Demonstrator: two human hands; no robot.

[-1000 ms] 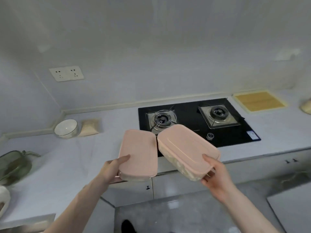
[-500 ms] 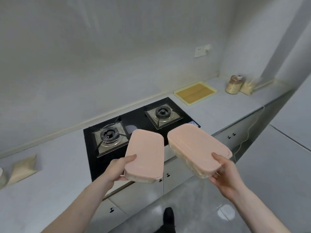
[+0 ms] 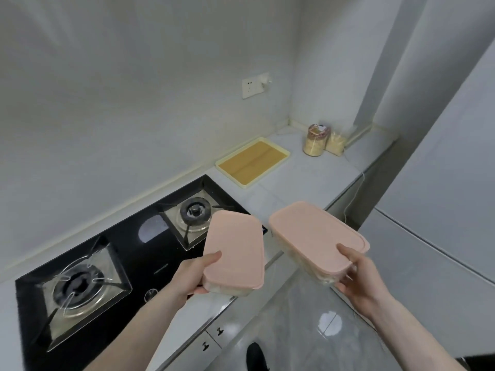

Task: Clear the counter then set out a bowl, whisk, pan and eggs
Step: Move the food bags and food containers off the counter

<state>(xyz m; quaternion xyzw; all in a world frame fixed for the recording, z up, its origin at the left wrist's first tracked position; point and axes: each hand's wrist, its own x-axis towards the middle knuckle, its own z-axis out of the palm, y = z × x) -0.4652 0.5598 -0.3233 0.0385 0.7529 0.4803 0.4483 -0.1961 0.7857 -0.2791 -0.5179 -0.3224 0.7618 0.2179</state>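
Between the hands, nothing: left hand (image 3: 194,274) grips one pink-lidded container (image 3: 234,250), right hand (image 3: 360,279) grips another (image 3: 316,236), both lifted off the counter (image 3: 308,178), likely to clear it

A black two-burner gas hob (image 3: 128,263) is sitting in the pale counter (image 3: 308,180) below me. Past it a yellow tray (image 3: 253,162) is lying flat near the wall. In the far corner a jar (image 3: 316,140) of pale grain is standing just beside a bag (image 3: 335,145) of the same. A wall socket (image 3: 254,85) is showing above. A thin white cable (image 3: 353,194) is hanging over the counter edge.
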